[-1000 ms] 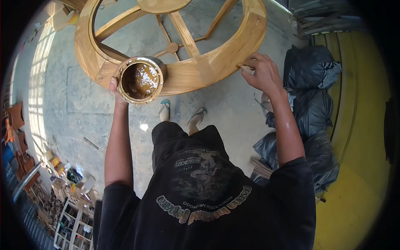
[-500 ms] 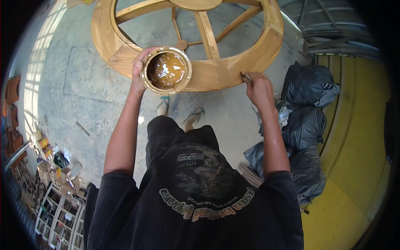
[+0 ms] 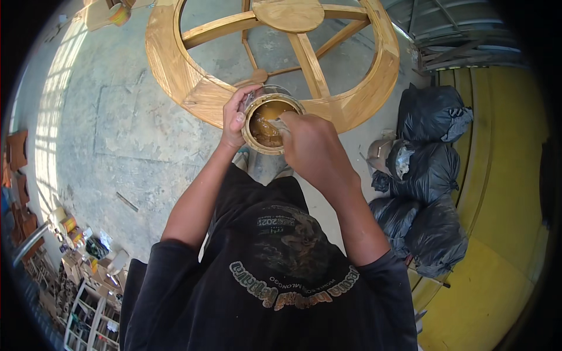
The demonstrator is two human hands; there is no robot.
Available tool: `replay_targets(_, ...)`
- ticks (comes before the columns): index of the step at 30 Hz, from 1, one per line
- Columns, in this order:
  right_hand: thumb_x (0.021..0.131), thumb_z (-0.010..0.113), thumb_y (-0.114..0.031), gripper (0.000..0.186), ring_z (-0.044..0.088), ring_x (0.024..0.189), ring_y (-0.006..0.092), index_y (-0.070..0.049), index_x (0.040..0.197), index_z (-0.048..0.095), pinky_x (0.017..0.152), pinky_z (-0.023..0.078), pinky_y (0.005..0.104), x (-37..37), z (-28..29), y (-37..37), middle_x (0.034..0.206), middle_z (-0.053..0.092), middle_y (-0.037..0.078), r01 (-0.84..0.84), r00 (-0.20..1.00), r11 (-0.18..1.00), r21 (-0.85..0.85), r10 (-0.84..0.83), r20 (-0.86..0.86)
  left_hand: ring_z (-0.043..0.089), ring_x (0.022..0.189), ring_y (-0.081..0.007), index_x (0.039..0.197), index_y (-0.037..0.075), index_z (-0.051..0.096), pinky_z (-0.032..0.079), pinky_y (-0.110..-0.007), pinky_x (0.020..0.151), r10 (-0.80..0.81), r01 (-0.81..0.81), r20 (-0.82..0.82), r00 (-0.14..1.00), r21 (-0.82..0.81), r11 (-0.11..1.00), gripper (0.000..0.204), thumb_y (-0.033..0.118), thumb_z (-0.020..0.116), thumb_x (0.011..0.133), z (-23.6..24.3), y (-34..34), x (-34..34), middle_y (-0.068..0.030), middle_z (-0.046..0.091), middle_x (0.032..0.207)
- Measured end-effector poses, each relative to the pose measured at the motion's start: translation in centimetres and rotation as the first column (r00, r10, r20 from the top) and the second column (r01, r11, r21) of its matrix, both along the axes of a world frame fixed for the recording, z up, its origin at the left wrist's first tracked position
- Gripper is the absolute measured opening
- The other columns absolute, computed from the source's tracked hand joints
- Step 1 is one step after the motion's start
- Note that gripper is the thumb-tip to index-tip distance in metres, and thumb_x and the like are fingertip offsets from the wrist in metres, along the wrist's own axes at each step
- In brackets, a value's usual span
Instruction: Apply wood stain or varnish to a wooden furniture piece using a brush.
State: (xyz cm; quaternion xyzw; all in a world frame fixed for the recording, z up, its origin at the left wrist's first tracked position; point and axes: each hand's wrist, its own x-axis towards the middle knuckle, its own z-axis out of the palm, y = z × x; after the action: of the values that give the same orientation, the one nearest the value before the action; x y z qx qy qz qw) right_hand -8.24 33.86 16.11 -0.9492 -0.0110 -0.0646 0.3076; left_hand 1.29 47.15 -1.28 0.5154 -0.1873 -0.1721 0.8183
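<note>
Landmark: 1 round wooden frame (image 3: 193,88), pale varnished wood, with a wide ring, flat spokes and a centre disc, standing on the floor.

Floor (image 3: 105,128): grey concrete, stained and scuffed, running under the frame and out to its left. Right of the frame lies 1 yellow painted surface (image 3: 497,193) with a curved edge.

Black plastic bags (image 3: 430,175): about 4, bulging, heaped between the frame's right side and the yellow surface.

Shelving (image 3: 76,304): 1 white open rack, well below and left of the frame, beside small tins and jars too small to count.

Tin (image 3: 269,126): 1 round open tin, brown glossy liquid inside, rim smeared ochre, held in the air over the near edge of the frame's ring. No label shows.

Left hand (image 3: 237,120): fingers clamped around the tin's left wall, thumb on its near side.

Right hand (image 3: 313,146): closed around something thin at the tin's right rim, fingertips over the liquid; what it holds is hidden. The 2 hands sit close together, with the tin between them.
</note>
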Motion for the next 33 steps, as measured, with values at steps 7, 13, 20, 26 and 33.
replay_targets(7,0.072,0.059,0.004,0.012,0.063,0.08,0.0437,0.007,0.084,0.061,0.073,0.05,0.0497,2.7,-1.9,2.7,0.082,0.062,0.029,-0.026,0.935,0.994,-0.107,-0.014,-0.355,0.055,0.099,-0.0166,0.123,-0.008,0.052,0.043,-0.029,0.09,-0.001,0.001,0.015,1.0,0.02,1.0,0.096,0.072,0.056,0.072,0.1,0.2,0.0,-0.0106,0.058,0.105)
replay_targets(13,0.071,0.061,0.001,0.018,0.062,0.082,0.0447,0.006,0.088,0.063,0.075,0.049,0.049,4.0,-3.6,2.8,0.084,0.063,0.027,-0.039,0.945,0.995,-0.087,0.008,-0.328,0.058,0.104,-0.0186,0.127,-0.009,0.049,0.044,-0.031,0.095,0.002,-0.008,0.08,0.997,0.082,0.997,0.109,0.083,0.055,0.069,0.1,0.7,0.3,-0.0127,0.061,0.11)
replay_targets(20,0.072,0.065,-0.002,0.022,0.061,0.087,0.0437,0.003,0.093,0.063,0.076,0.049,0.0469,3.9,-0.9,1.3,0.089,0.064,0.026,-0.106,0.882,0.993,0.043,0.114,-0.458,0.058,0.107,-0.02,0.129,-0.008,0.048,0.044,-0.032,0.096,-0.024,0.019,0.064,0.998,0.07,0.997,0.11,0.082,0.059,0.067,-0.8,0.6,0.4,-0.0137,0.061,0.114)
replay_targets(26,0.086,0.061,-0.004,0.017,0.066,0.085,0.0341,0.001,0.102,0.06,0.074,0.052,0.0412,-0.8,0.9,-2.8,0.089,0.067,0.016,0.116,0.932,0.935,0.334,0.014,-0.362,0.059,0.107,-0.0218,0.126,-0.008,0.05,0.044,-0.034,0.096,-0.004,-0.001,0.035,0.999,0.137,0.991,0.104,0.08,0.052,0.072,0.1,0.4,0.5,-0.0153,0.062,0.113)
replay_targets(33,0.095,0.054,-0.004,0.03,0.068,0.097,0.0245,0.001,0.125,0.052,0.088,0.056,0.0352,-9.5,-6.4,-13.8,0.111,0.065,0.014,0.302,0.927,-0.067,0.951,-0.214,-0.309,0.06,0.109,-0.0226,0.128,-0.01,0.049,0.045,-0.035,0.098,-0.032,0.036,-0.055,0.998,0.062,0.997,0.111,0.083,0.055,0.068,-0.1,0.1,0.4,-0.0169,0.061,0.117)
